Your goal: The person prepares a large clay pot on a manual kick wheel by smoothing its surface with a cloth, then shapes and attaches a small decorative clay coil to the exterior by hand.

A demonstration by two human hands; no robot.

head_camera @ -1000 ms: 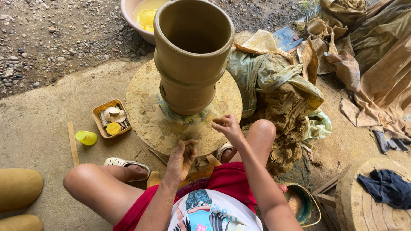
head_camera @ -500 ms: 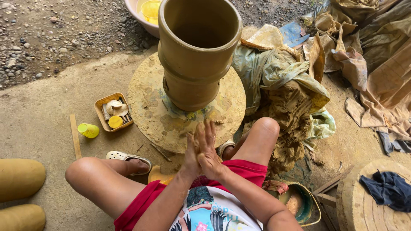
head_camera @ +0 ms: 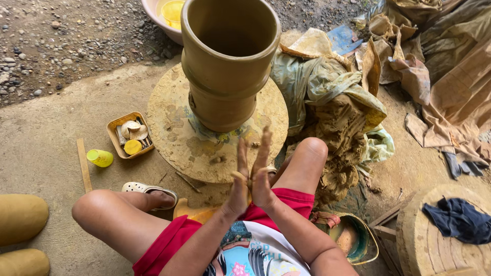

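A tall tan clay pot (head_camera: 225,66) with a wide mouth and a ridge round its middle stands on a round clay-smeared turning board (head_camera: 171,138) on the ground. I sit in front of it with knees apart. My left hand (head_camera: 236,188) and my right hand (head_camera: 264,176) are pressed palm to palm just before the board's near edge, fingers straight and pointing at the pot. A small piece of clay (head_camera: 249,180) shows between the palms. Neither hand touches the pot.
Left of the board lie a small tray of tools (head_camera: 113,134), a yellow cup (head_camera: 100,158) and a wooden stick (head_camera: 83,164). A pink basin (head_camera: 158,15) sits behind the pot. Clay-caked plastic sheets (head_camera: 327,97) pile up at right. A bucket (head_camera: 360,240) and a wooden block with dark cloth (head_camera: 458,220) stand near my right side.
One second ago my hands were apart at the board's near edge. They have come together palm to palm with clay between them, and the fingers now stretch straight.
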